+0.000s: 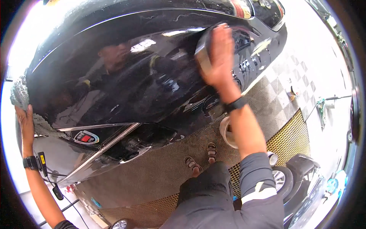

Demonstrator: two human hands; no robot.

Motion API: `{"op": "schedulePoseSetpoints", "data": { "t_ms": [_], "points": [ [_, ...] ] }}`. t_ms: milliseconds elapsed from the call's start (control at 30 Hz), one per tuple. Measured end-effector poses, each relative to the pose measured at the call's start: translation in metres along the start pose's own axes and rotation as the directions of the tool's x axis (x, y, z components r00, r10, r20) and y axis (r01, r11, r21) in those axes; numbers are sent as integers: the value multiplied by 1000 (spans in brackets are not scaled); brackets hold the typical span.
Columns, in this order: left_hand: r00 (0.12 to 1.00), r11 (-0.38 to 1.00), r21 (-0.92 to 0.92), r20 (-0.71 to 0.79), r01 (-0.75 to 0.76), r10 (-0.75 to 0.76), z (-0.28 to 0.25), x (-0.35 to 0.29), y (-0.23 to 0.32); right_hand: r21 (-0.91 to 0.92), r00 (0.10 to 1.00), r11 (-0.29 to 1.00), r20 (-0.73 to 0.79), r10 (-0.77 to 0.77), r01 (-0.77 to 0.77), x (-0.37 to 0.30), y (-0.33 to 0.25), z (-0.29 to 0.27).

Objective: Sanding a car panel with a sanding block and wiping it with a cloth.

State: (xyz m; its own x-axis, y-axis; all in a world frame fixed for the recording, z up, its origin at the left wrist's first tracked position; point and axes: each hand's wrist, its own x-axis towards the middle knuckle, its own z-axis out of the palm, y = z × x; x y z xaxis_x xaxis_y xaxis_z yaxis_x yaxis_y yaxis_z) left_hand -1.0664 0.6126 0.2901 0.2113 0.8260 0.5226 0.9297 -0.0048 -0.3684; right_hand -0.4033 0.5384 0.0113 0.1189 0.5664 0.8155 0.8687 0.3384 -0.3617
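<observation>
We see the right hand [221, 57] flat, grip unclenched, over a pad [203, 53] against a black car [126, 89]. The left hand [26, 124] touches fluffy grey material [20, 91]; we cannot tell its grip.

Behind the right fingers [223, 38] sit a black wristband [235, 104] and grey, white-banded sleeve [254, 171]; behind the left fingers [20, 114], another dark wristband [30, 163].

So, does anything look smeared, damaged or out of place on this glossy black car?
Possibly: pale, uneven streaks show on the glossy black car body, to the right of the bare right hand. They stand out against the dark shine, though I can't tell whether they're residue, reflections or damage.
</observation>
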Motion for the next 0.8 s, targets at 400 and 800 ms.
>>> {"op": "schedulePoseSetpoints", "data": {
  "t_ms": [400,800],
  "points": [
    [1000,992,-123,-25,1,-4,-1,-7,-2,112,959,976,195,-207,188,46,23,-24],
    [998,995,-82,-1,64,-64,1,-12,1,67,943,967,218,-253,245,60,62,-36]
  ]
}}
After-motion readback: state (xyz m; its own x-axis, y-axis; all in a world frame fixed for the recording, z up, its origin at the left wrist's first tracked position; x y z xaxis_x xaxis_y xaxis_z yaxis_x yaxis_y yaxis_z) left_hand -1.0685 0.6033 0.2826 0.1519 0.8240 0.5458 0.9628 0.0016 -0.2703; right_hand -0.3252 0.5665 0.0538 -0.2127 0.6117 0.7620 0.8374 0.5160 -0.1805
